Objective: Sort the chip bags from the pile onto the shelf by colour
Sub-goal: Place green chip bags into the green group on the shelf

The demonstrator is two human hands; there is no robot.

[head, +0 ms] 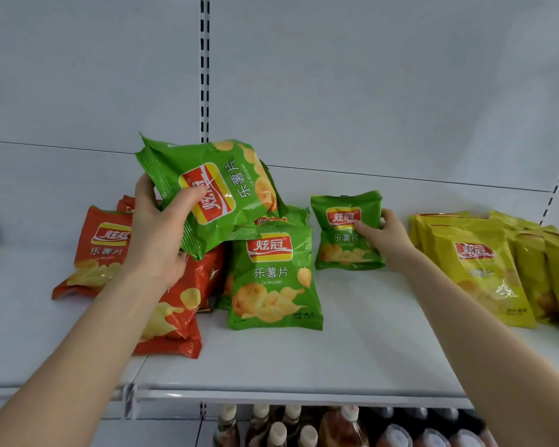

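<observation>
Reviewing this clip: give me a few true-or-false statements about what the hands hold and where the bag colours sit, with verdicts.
1. The left hand holds a lifted green bag clear of the shelf. True.
2. The right hand grips a yellow bag. False: it grips a second green bag, which rests on the shelf.
3. The yellow bags sit at the right end of the shelf. True.
4. The red bags lie to the right of the yellow ones. False: they lie at the left, partly under the left arm.
5. Bottles stand on the level below. True.
</observation>
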